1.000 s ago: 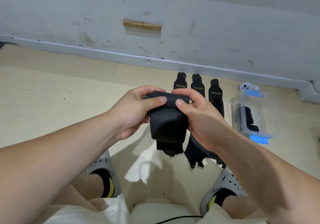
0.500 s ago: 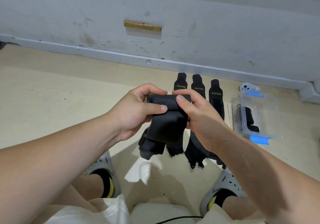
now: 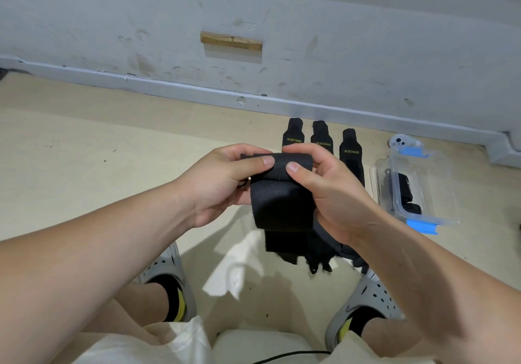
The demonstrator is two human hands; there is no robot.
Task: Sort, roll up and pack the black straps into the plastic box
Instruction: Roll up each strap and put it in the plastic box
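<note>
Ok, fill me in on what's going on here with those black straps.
A seated person holds one black strap up in both hands. The left hand and right hand pinch its top end, which is curled over under the thumbs, and the rest hangs down. Three more straps lie side by side on the floor by the wall. To their right sits the clear plastic box with something black already inside. Rolling is under way, and most of the packing is left.
</note>
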